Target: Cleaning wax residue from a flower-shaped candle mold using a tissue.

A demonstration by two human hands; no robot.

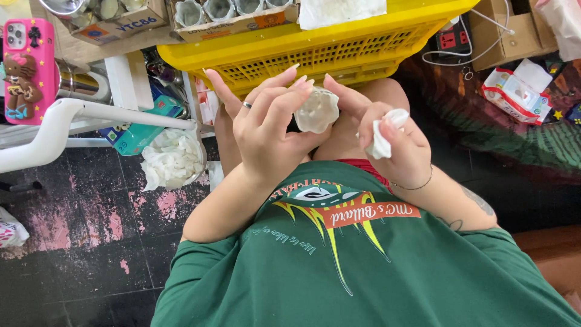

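Left hand (269, 130) pinches a small white fluted cup (317, 111); right hand (387, 142), at its 3 o'clock, clutches a crumpled white tissue (382, 136). Yellow crate (315, 51) sits at 12.

crate (315, 57): yellow plastic mesh | wipe (382, 136): soft white tissue | floor (91, 242): worn dark, matt

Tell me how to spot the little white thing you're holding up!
Find the big yellow plastic crate at the top. Just below it, the left hand with a ring pinches a small white fluted cup in its fingers. Unlike the soft crumpled tissue in the right hand, it keeps a stiff, ridged shape.
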